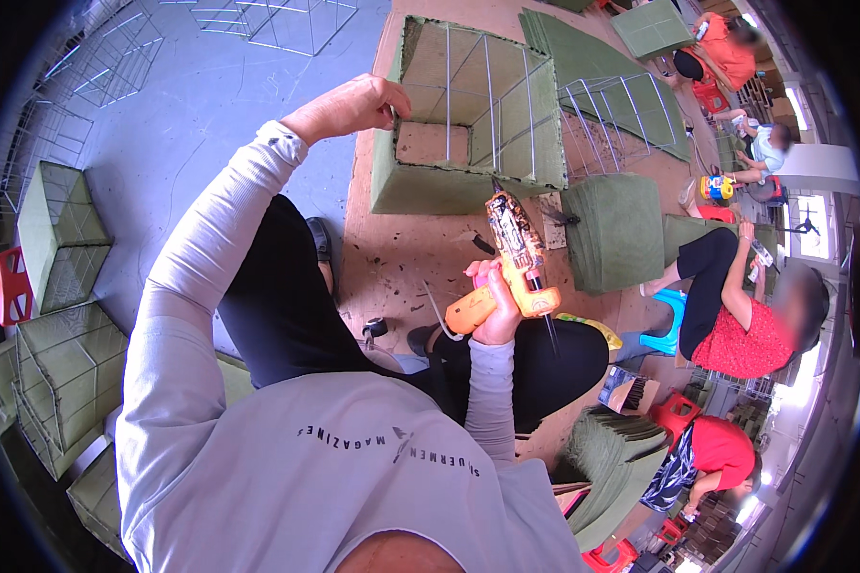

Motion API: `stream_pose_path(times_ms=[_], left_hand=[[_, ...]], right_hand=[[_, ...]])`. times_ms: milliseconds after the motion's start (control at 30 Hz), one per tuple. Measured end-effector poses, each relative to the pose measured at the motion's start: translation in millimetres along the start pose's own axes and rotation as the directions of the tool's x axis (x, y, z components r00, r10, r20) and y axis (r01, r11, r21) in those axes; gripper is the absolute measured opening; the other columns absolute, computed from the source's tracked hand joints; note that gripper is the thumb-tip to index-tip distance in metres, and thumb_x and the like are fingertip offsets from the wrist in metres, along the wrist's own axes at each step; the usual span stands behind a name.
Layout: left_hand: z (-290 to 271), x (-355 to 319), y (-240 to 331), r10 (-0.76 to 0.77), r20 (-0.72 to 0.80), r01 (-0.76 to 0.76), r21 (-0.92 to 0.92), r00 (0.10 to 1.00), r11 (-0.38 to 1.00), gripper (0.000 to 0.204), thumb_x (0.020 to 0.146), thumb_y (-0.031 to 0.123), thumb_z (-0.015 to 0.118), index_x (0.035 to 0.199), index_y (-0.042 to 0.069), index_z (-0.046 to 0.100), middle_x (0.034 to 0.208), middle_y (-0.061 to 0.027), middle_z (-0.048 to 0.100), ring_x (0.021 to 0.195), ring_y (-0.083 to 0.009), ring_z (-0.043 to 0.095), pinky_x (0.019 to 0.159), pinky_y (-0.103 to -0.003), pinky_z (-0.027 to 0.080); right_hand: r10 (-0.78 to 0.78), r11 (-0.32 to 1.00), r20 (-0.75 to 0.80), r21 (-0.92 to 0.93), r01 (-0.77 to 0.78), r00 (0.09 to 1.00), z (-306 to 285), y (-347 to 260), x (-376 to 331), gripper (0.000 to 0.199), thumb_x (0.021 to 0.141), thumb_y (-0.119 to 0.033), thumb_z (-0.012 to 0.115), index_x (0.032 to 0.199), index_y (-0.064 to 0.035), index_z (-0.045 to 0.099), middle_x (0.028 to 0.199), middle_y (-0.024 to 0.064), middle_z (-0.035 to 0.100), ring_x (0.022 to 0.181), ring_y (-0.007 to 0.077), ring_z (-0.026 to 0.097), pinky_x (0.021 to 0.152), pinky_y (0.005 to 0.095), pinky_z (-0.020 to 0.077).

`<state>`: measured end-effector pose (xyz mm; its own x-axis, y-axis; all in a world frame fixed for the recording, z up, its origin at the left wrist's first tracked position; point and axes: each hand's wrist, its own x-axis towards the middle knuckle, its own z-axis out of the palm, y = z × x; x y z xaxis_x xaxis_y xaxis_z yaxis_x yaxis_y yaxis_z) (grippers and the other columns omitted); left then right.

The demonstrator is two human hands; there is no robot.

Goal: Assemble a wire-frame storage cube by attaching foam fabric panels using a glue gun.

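A box of wire frame and green sheet panels (430, 186) stands before me, one side showing bare wires and dark glue along its edges. My left hand (358, 103) has its fingers curled at the box's left edge; they look pinched on the rim there. In my right hand (497, 310) is an orange glue gun (473, 310), its barrel stained dark. The gun's nozzle points up at the box's near right corner, touching or very close to it. A cord hangs below the gun.
Stacked green sheets (616, 234) lie right of the box, beside a bare wire frame (607, 119). Finished-looking green boxes (62, 220) and a red stool (11, 286) stand at left. Several people work at right, one in a red top (745, 334) near a blue stool (664, 320).
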<state>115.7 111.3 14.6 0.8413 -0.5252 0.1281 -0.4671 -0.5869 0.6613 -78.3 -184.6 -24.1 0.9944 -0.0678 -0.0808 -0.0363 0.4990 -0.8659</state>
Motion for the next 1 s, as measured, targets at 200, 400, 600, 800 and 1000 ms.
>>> stream_pose_path(times_ms=[200, 400, 600, 800, 1000], left_hand=[[-1, 0, 1, 0.019, -0.007, -0.019, 0.004, 1.000, 1.000, 0.022, 0.076, -0.004, 0.067, 0.098, -0.004, 0.069, 0.105, -0.0102, 0.068, 0.082, -0.0208, 0.067, 0.077, -0.031, 0.056], [-3, -2, 4, -0.014, 0.007, 0.014, 0.015, 1.000, 1.000, 0.022, 0.077, -0.005, 0.066, 0.098, -0.004, 0.069, 0.106, -0.0097, 0.068, 0.083, -0.0210, 0.067, 0.077, -0.032, 0.055], [-3, -1, 4, -0.004, 0.013, 0.004, 0.005, 1.000, 1.000, 0.022, 0.077, -0.004, 0.066, 0.099, -0.004, 0.069, 0.106, -0.0099, 0.068, 0.083, -0.0210, 0.067, 0.077, -0.032, 0.055], [-3, -1, 3, 0.002, 0.005, -0.002, 0.003, 1.000, 1.000, 0.022, 0.078, -0.005, 0.065, 0.099, -0.004, 0.069, 0.105, -0.0102, 0.068, 0.084, -0.0212, 0.067, 0.077, -0.032, 0.055], [-3, -2, 3, -0.002, 0.010, 0.002, 0.007, 1.000, 1.000, 0.022, 0.078, -0.005, 0.065, 0.100, -0.004, 0.069, 0.105, -0.0101, 0.068, 0.084, -0.0213, 0.067, 0.077, -0.031, 0.055]], right_hand=[[-0.013, 1.000, -0.024, 0.003, 0.013, 1.000, -2, -1, 1, 0.007, 0.090, -0.006, 0.057, 0.095, -0.0033, 0.052, 0.081, 0.0064, 0.054, 0.082, 0.0211, 0.056, 0.080, 0.0348, 0.0448], [-0.042, 0.999, -0.008, -0.027, 0.042, 0.999, -14, 2, 4, 0.012, 0.090, -0.006, 0.054, 0.101, -0.0022, 0.051, 0.085, 0.0075, 0.051, 0.083, 0.0228, 0.053, 0.081, 0.0406, 0.0451], [-0.054, 0.998, 0.009, -0.019, 0.054, 0.998, -6, -1, 2, 0.012, 0.090, -0.006, 0.054, 0.101, -0.0025, 0.051, 0.084, 0.0075, 0.051, 0.082, 0.0221, 0.053, 0.081, 0.0397, 0.0452], [0.034, 0.999, 0.019, -0.022, -0.034, 0.999, -3, 10, -3, 0.013, 0.090, -0.006, 0.055, 0.101, -0.0026, 0.050, 0.084, 0.0078, 0.051, 0.082, 0.0220, 0.053, 0.082, 0.0387, 0.0447], [0.028, 1.000, 0.018, 0.015, -0.028, 0.999, -2, 8, -2, 0.012, 0.090, -0.007, 0.055, 0.100, -0.0028, 0.050, 0.083, 0.0077, 0.051, 0.083, 0.0219, 0.053, 0.082, 0.0386, 0.0445]])
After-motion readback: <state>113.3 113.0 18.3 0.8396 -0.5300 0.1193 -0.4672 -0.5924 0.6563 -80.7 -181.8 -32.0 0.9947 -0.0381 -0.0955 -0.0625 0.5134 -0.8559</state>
